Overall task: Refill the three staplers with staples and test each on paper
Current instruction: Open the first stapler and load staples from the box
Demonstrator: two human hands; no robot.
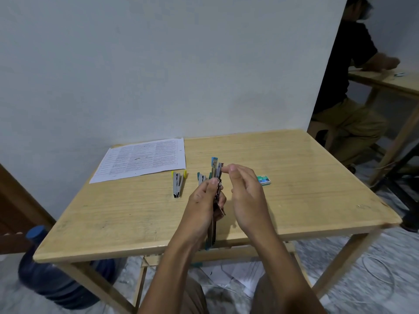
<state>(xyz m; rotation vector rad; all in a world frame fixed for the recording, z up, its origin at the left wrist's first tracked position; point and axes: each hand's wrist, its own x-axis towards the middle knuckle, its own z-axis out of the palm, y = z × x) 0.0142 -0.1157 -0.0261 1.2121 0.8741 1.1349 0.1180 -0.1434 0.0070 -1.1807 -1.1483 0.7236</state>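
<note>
My left hand (205, 200) grips a blue-trimmed metal stapler (215, 171) that is swung open above the wooden table (136, 214), one arm pointing up and the other hanging down past the front edge. My right hand (243, 189) is at the stapler's upper end, its thumb and forefinger pinched together at the magazine; any staples between them are too small to see. A yellow-trimmed stapler (177, 183) lies on the table to the left. A teal-trimmed stapler (201, 179) lies just behind my left hand. A green staple box (263, 179) sits right of my hands.
Printed paper sheets (145, 158) lie at the table's back left by the white wall. A blue water jug (52, 275) stands on the floor at left. Loose papers (238, 275) lie under the table. Another person (347, 87) sits at a second table on the right.
</note>
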